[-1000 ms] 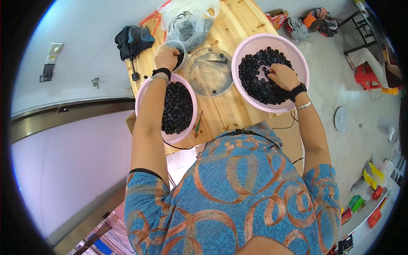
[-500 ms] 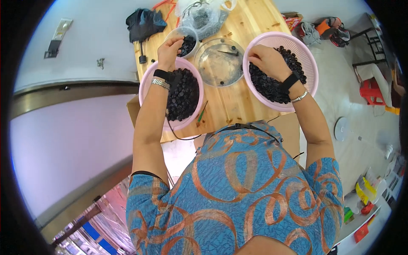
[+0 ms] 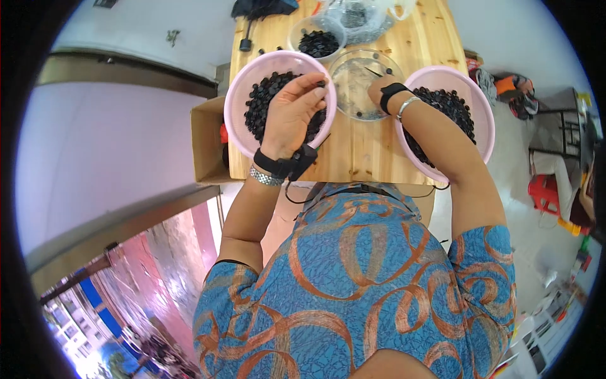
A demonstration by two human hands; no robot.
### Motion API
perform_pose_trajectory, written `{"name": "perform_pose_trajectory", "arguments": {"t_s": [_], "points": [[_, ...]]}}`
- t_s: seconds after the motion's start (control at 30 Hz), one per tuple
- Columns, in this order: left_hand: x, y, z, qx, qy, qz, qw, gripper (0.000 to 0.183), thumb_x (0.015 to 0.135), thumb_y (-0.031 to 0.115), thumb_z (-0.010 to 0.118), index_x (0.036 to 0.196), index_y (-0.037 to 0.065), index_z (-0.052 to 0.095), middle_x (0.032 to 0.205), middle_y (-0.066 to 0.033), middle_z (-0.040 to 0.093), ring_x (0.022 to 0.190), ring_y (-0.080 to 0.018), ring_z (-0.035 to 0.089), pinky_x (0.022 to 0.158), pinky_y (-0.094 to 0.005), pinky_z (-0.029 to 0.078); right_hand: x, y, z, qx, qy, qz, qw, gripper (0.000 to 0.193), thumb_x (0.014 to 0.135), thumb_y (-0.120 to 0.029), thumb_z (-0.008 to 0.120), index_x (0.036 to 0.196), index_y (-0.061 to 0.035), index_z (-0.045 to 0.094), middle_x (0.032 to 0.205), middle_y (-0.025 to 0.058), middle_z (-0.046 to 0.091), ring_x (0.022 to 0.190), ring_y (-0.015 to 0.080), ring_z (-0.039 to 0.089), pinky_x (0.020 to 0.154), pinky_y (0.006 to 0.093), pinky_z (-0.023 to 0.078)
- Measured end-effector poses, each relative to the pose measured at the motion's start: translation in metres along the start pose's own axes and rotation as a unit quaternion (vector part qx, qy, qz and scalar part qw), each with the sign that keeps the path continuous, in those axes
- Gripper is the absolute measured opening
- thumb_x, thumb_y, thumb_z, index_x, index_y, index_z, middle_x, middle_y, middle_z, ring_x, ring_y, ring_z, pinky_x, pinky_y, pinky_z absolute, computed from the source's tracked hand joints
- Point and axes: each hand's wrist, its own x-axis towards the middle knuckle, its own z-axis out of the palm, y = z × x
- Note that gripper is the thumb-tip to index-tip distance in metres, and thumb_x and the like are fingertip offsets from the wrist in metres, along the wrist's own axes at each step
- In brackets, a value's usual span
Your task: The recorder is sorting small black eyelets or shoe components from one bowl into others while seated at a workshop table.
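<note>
My left hand (image 3: 291, 114) is over the left pink basket (image 3: 235, 107), palm partly turned up. Its thumb and fingertips pinch a small black round piece (image 3: 320, 83). Below it, many more black round pieces (image 3: 259, 107) fill the basket. My right hand (image 3: 384, 90) is at the right side of a clear round dish (image 3: 344, 104), fingers curled down and mostly hidden. From under them sticks the thin pointed end of dark tweezers (image 3: 373, 72), which the hand appears to grip. A few loose black pieces lie in or by the dish.
A right pink basket (image 3: 485, 126) of black pieces stands under my right forearm. Behind the dish are a clear tub (image 3: 297, 39) of black pieces and a plastic bag (image 3: 372, 25). A cardboard box (image 3: 205, 139) adjoins the wooden table's (image 3: 353, 161) left edge.
My left hand has moved from the clear tub back over the left basket, a black piece in its fingertips. My right hand has left the right basket for the tweezers. The view has shifted.
</note>
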Motion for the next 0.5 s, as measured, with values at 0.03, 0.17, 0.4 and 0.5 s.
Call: {"name": "perform_pose_trajectory", "arguments": {"t_s": [0.03, 0.17, 0.4, 0.5], "points": [[-0.007, 0.001, 0.0, 0.0, -0.007, 0.0, 1.0, 0.026, 0.083, -0.002, 0.055, 0.109, 0.002, 0.057, 0.102, -0.0061, 0.06, 0.086, -0.0109, 0.058, 0.071, -0.0204, 0.047, 0.004, 0.002, 0.004, -0.001, 0.003, -0.001, 1.0, 0.025, 0.081, -0.012, 0.047, 0.091, -0.0025, 0.067, 0.094, 0.0173, 0.065, 0.088, 0.0283, 0.063, 0.075, 0.036, 0.048], [-0.032, 0.009, 0.004, 0.061, 0.017, 0.062, 0.996, 0.023, 0.083, -0.002, 0.055, 0.106, 0.001, 0.058, 0.102, -0.0063, 0.06, 0.085, -0.0106, 0.058, 0.07, -0.0204, 0.047, 0.007, 0.006, 0.007, 0.038, 0.002, 0.018, 0.999, 0.024, 0.079, -0.008, 0.047, 0.091, -0.0014, 0.066, 0.095, 0.0186, 0.064, 0.088, 0.0318, 0.063, 0.075, 0.0386, 0.049], [-0.048, 0.013, 0.016, 0.133, 0.021, 0.153, 0.979, 0.029, 0.078, -0.007, 0.059, 0.106, 0.0, 0.054, 0.099, -0.0065, 0.06, 0.089, -0.013, 0.06, 0.081, -0.0244, 0.048, -0.001, 0.028, 0.014, 0.174, 0.093, 0.009, 0.98, 0.017, 0.076, -0.009, 0.055, 0.087, -0.0018, 0.066, 0.082, 0.0171, 0.064, 0.076, 0.0296, 0.063, 0.066, 0.0371, 0.049], [-0.049, 0.013, 0.02, 0.096, 0.014, 0.126, 0.987, 0.026, 0.08, -0.006, 0.058, 0.105, -0.001, 0.054, 0.1, -0.0072, 0.06, 0.091, -0.0142, 0.06, 0.08, -0.0247, 0.048, -0.008, 0.029, 0.015, 0.372, 0.159, -0.016, 0.915, 0.018, 0.076, -0.015, 0.06, 0.087, -0.0017, 0.065, 0.075, 0.0131, 0.063, 0.066, 0.0245, 0.06, 0.059, 0.033, 0.047]]}}
